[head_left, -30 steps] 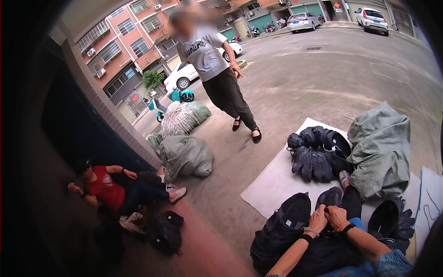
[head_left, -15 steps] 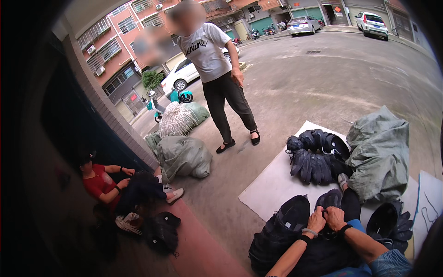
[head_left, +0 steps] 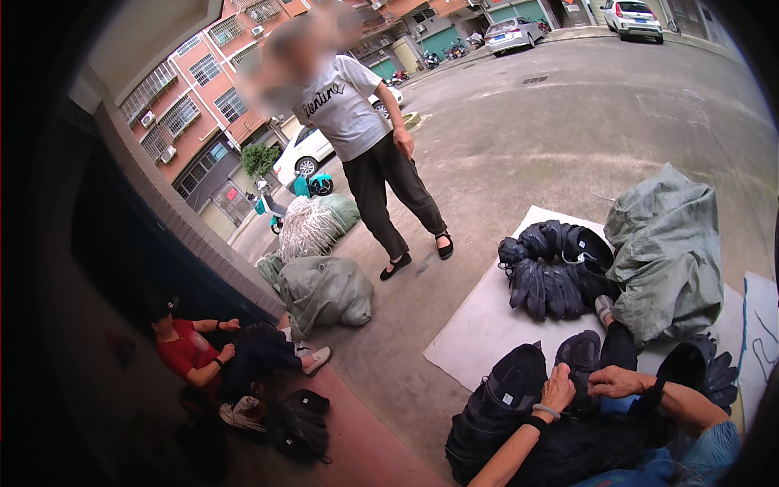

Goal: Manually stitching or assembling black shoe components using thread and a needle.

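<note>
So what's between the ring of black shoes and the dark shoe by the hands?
In the head view, bare white sheet separates that ring from the dark shoe.

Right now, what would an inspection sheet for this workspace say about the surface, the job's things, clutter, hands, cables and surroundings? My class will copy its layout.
Surface: white sheet on grey paved ground.
Job's things: dark shoe between the hands; dark shoe stack to its left.
Clutter: ring of dark shoes beside a grey-green sack.
Hands: left hand at the shoe's edge, right hand near its right side; grip unclear.
Cables: nothing seen.
Surroundings: seated person in red, standing person in grey top, silver car parked beyond.
</note>
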The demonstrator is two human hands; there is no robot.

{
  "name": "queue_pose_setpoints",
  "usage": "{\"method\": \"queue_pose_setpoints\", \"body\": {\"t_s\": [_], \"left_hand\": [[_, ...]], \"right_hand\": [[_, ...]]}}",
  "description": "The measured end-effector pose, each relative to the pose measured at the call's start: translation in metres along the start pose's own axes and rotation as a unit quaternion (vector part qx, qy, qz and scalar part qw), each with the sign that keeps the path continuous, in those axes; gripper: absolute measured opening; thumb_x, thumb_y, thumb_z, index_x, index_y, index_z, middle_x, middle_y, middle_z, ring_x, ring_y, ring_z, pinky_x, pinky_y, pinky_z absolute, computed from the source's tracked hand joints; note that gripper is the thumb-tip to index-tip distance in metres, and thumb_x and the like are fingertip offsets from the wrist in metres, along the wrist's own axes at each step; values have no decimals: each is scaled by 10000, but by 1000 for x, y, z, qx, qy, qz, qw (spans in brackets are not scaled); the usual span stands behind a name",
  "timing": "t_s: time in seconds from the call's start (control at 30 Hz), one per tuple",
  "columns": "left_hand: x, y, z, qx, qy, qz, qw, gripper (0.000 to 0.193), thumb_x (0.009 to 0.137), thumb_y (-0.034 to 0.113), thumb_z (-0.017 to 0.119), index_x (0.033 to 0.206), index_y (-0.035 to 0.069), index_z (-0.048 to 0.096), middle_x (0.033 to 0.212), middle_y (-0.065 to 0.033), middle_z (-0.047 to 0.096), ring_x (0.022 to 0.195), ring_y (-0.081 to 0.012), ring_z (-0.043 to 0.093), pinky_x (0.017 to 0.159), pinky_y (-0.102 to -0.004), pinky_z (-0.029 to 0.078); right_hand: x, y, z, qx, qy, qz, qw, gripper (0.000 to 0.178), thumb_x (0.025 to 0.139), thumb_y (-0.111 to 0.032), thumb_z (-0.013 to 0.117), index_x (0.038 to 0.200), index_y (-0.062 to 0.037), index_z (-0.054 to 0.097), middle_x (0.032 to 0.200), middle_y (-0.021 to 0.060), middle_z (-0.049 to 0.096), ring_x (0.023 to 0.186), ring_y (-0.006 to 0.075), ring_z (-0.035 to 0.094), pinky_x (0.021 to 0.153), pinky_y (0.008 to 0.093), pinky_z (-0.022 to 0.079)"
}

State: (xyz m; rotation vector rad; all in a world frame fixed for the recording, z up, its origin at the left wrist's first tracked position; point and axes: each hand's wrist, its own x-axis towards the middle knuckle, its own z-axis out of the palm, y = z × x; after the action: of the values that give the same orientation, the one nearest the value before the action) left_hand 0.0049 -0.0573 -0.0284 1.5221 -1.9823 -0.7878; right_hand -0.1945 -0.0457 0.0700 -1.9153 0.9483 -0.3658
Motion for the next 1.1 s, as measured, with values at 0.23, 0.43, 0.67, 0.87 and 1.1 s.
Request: {"method": "queue_pose_setpoints", "body": {"t_s": [0.23, 0.43, 0.67, 0.87, 1.1], "left_hand": [[22, 7, -22, 16, -66, -25, 997, 198, 809, 142, 551, 980, 44, 566, 912, -183, 606, 868, -375, 602, 762, -445, 490], [67, -33, -8, -43, -27, -145, 988, 430, 858, 239, 576, 1183, -32, 499, 1121, -200, 597, 1025, -283, 598, 864, -347, 472], [74, -67, 22, -226, -196, -216, 930, 639, 851, 311, 646, 1303, -67, 399, 1184, -166, 558, 1077, -204, 542, 905, -289, 443], [76, -42, 14, -174, -154, -210, 950, 696, 804, 439, 693, 1208, -75, 458, 1033, -104, 569, 906, -144, 541, 781, -251, 450], [74, -28, 9, -221, -154, -255, 929, 724, 691, 471, 759, 1059, -111, 537, 988, -155, 610, 891, -191, 585, 780, -293, 472]], "right_hand": [[14, 4, -15, -54, 233, -14, 971, 197, 913, -174, 478, 890, 1, 565, 778, 160, 565, 760, 328, 579, 693, 381, 459], [53, 12, 14, 163, 255, -43, 952, 250, 959, -206, 424, 892, 4, 542, 737, 140, 557, 741, 269, 588, 703, 351, 468], [51, 34, 21, 7, 266, -164, 950, 225, 936, -174, 390, 922, 11, 517, 729, 153, 545, 687, 329, 549, 674, 388, 454], [16, 25, -14, 132, 176, -7, 975, 345, 948, -276, 402, 872, 36, 529, 722, 203, 555, 671, 357, 537, 653, 424, 431], [-56, -17, -75, 90, 142, 105, 980, 339, 925, -256, 418, 833, 41, 554, 710, 216, 558, 652, 360, 527, 642, 417, 432]]}}
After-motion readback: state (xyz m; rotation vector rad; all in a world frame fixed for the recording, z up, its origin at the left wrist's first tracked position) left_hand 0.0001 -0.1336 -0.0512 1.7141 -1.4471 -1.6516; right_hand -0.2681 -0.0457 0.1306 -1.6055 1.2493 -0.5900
